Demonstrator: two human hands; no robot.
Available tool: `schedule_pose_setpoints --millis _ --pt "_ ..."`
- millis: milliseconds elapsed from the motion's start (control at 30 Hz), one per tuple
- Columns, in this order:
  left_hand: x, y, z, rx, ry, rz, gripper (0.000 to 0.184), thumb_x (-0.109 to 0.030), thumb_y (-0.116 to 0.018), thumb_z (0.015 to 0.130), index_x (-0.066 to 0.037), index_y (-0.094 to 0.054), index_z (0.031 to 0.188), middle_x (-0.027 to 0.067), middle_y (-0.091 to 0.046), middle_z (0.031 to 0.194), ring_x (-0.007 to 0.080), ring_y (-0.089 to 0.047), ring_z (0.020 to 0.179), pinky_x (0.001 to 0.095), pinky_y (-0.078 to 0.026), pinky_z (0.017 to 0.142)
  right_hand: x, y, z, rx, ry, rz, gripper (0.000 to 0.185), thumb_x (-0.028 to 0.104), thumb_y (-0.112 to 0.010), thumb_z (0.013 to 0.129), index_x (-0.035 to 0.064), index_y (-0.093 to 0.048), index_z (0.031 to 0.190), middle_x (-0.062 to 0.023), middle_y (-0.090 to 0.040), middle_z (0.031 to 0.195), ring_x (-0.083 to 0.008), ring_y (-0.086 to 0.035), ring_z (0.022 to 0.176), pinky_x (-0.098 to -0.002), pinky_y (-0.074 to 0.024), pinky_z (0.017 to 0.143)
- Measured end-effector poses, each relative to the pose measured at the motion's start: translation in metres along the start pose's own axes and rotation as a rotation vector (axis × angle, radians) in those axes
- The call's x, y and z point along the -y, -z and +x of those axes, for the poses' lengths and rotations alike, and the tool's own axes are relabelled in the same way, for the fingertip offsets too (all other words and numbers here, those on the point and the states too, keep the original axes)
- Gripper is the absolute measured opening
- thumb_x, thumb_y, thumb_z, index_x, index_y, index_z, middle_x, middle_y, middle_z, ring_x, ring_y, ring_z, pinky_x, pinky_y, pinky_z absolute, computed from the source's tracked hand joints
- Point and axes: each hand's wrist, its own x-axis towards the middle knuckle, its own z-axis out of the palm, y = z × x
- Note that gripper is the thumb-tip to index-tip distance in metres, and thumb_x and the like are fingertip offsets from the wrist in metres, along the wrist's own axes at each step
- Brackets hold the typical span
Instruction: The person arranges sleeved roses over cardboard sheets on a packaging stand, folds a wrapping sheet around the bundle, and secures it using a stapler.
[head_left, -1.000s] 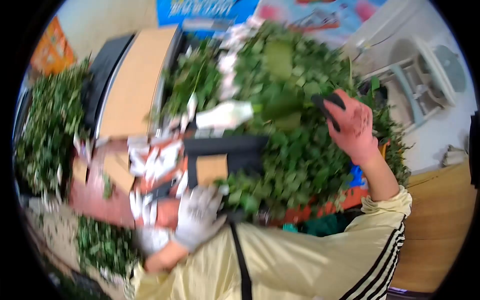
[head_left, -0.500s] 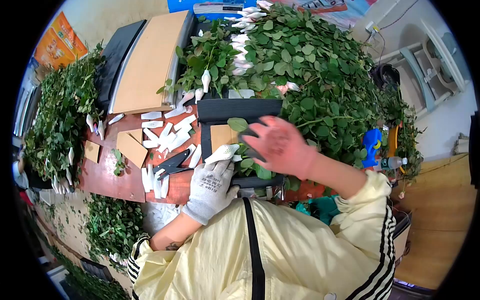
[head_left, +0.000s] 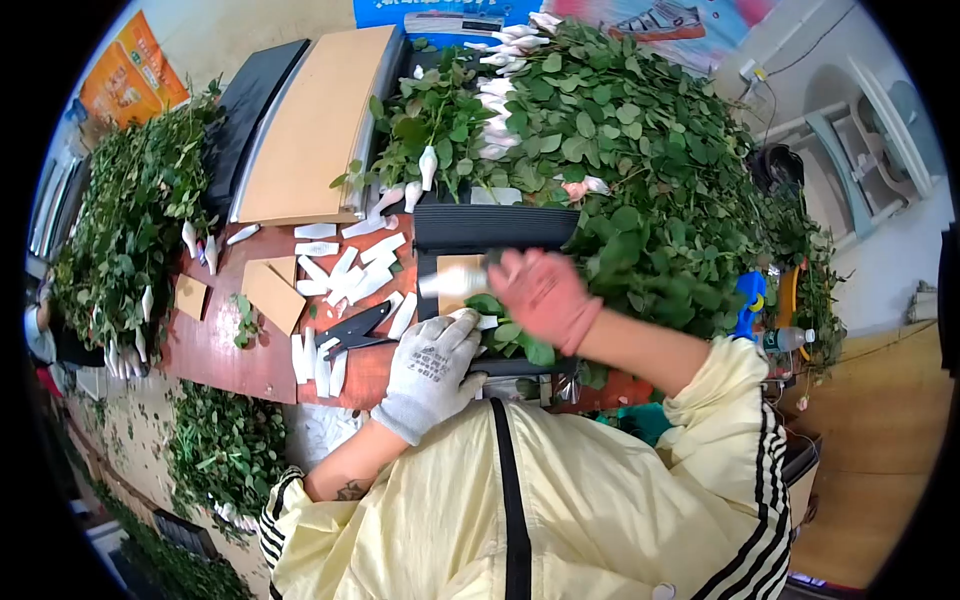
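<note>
My left hand (head_left: 432,370), in a white glove, lies at the near left corner of a black tray (head_left: 480,228) lined with cardboard, its fingertips bent against leaves; what they hold, if anything, is hidden. My right hand (head_left: 545,298), in a pink and black glove, is closed on a rose with a white sleeve on its bud (head_left: 455,281). That bud is blurred and hangs over the cardboard. Leafy stems (head_left: 515,335) lie between my hands. A black stapler (head_left: 352,330) and several white sleeves (head_left: 350,275) are on the red table (head_left: 225,345) to the left.
A large heap of leafy roses (head_left: 650,150) covers the right side. Cardboard sheets (head_left: 315,120) are stacked at the back left. More roses (head_left: 125,230) stand at the far left. A blue tape dispenser (head_left: 748,303) and a plastic bottle (head_left: 788,339) are at the right.
My right hand has moved from the heap to the tray and now holds the sleeved rose. My left hand has shifted slightly from the sleeved bud it was touching. The view has steadied.
</note>
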Motion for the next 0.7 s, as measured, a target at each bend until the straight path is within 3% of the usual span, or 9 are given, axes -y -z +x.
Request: schedule_pose_setpoints --millis 33,133,233,333,367,467,600,667,700 --pt "0.001 0.0 0.001 -0.005 -0.004 -0.001 0.05 -0.031 -0.068 0.069 -0.004 -0.059 0.111 0.0091 -0.051 0.127 0.0259 -0.047 0.114 0.0403 -0.036 0.098 0.016 -0.045 -0.012 0.042 0.011 0.264 0.011 0.017 -0.049 0.081 0.0149 -0.055 0.089 -0.0055 -0.054 0.086 -0.0225 -0.056 0.074 -0.0324 -0.0451 0.06" --pt "0.002 -0.003 -0.001 -0.023 -0.001 -0.008 0.047 -0.031 -0.068 0.069 -0.005 -0.06 0.109 0.008 -0.051 0.126 0.0259 -0.048 0.112 0.0403 -0.037 0.096 0.007 -0.027 -0.013 0.114 -0.043 0.267 0.031 0.022 -0.054 0.079 0.015 -0.058 0.109 -0.0094 -0.056 0.1 -0.0265 -0.058 0.086 -0.0363 -0.0478 0.068" --pt "0.004 0.006 0.005 0.037 -0.019 -0.05 0.044 -0.031 -0.069 0.069 -0.007 -0.06 0.104 0.0069 -0.051 0.122 0.0262 -0.048 0.11 0.0414 -0.037 0.094 -0.002 -0.028 -0.011 0.047 0.029 0.327 0.042 0.024 -0.056 0.076 0.0155 -0.056 0.117 -0.0101 -0.056 0.099 -0.0261 -0.058 0.087 -0.0355 -0.0477 0.068" --pt "0.006 0.006 0.008 0.058 -0.04 -0.018 0.046 -0.031 -0.069 0.068 -0.007 -0.058 0.106 0.0086 -0.051 0.122 0.0273 -0.048 0.11 0.0423 -0.036 0.094 0.004 -0.034 -0.018 0.05 0.02 0.324 0.042 0.022 -0.056 0.076 0.0155 -0.055 0.116 -0.01 -0.056 0.099 -0.0266 -0.058 0.087 -0.0356 -0.0476 0.067" --pt "0.005 0.005 0.005 0.06 -0.038 -0.023 0.046 -0.031 -0.069 0.068 -0.007 -0.058 0.106 0.0086 -0.051 0.122 0.0273 -0.048 0.11 0.0423 -0.036 0.094 0.006 -0.03 -0.019 -0.034 0.019 0.298 0.027 0.016 -0.047 0.083 0.0124 -0.059 0.107 -0.0075 -0.057 0.088 -0.0233 -0.058 0.08 -0.0329 -0.0461 0.065" --pt "0.003 0.01 0.012 0.032 -0.04 -0.011 0.073 -0.036 -0.073 0.062 -0.004 -0.049 0.123 0.0177 -0.045 0.129 0.0358 -0.04 0.122 0.047 -0.03 0.102 0.012 -0.022 -0.013 0.154 -0.019 0.246 0.025 0.016 -0.047 0.083 0.0124 -0.059 0.105 -0.0072 -0.058 0.088 -0.0222 -0.059 0.081 -0.0331 -0.046 0.064" --pt "0.014 0.006 0.024 0.143 -0.074 0.073 0.085 -0.042 -0.074 0.059 0.002 -0.046 0.126 0.021 -0.04 0.134 0.0389 -0.034 0.128 0.0502 -0.023 0.108 0.007 -0.033 -0.016 0.164 0.062 0.29 0.036 0.02 -0.048 0.082 0.0095 -0.055 0.116 -0.0101 -0.057 0.092 -0.0253 -0.058 0.084 -0.0322 -0.0464 0.073" --pt "0.014 0.009 0.027 0.183 -0.066 0.078 0.083 -0.043 -0.075 0.058 0.002 -0.048 0.123 0.0213 -0.041 0.134 0.0391 -0.035 0.127 0.0509 -0.025 0.107 -0.022 0.005 -0.017 0.269 0.135 0.455 0.048 0.031 -0.058 0.079 0.0095 -0.053 0.122 -0.0132 -0.057 0.103 -0.028 -0.057 0.097 -0.0376 -0.0456 0.084" --pt "0.016 0.008 0.025 0.191 -0.067 0.083 0.082 -0.045 -0.073 0.061 0.002 -0.048 0.123 0.0204 -0.041 0.135 0.0375 -0.035 0.127 0.0497 -0.023 0.107 -0.041 0.011 -0.014 0.124 0.148 0.497 0.048 0.032 -0.06 0.077 0.0109 -0.054 0.12 -0.0119 -0.058 0.104 -0.0272 -0.056 0.099 -0.0382 -0.0456 0.085"
